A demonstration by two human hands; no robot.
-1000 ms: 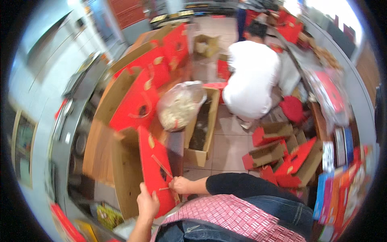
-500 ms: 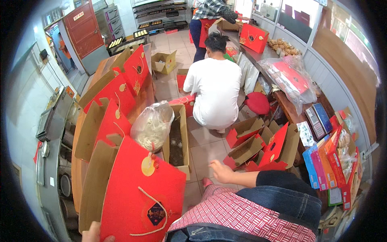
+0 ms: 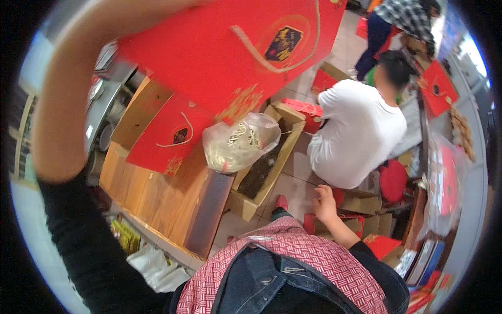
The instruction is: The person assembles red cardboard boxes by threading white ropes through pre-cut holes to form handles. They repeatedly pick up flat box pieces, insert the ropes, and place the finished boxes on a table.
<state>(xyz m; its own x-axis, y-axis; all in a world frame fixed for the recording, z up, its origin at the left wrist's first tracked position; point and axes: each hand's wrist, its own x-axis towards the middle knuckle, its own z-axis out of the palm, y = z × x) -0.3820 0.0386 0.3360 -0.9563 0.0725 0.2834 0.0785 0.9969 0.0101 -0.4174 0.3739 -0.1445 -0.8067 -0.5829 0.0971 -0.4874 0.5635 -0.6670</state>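
Note:
A large red gift box with a twisted rope handle and a dark diamond-shaped label is held tilted at the upper left. My left arm is raised high alongside it. My left hand is blurred and partly cut off at the top edge; it is on the box, its fingers hidden. Behind it on the wooden bench stands another red gift box with an open brown cardboard inside. Low at centre right, my right hand hangs empty, fingers loosely bent and apart.
A clear plastic bag of pale cords rests between the bench and a long open cardboard carton. A person in a white shirt crouches ahead; another in a checked shirt bends beyond. Open boxes and a red stool stand right.
My left hand has lifted the nearest red gift box from the bench, up and away. My view has turned, showing bare bench wood. My right hand stays low and empty.

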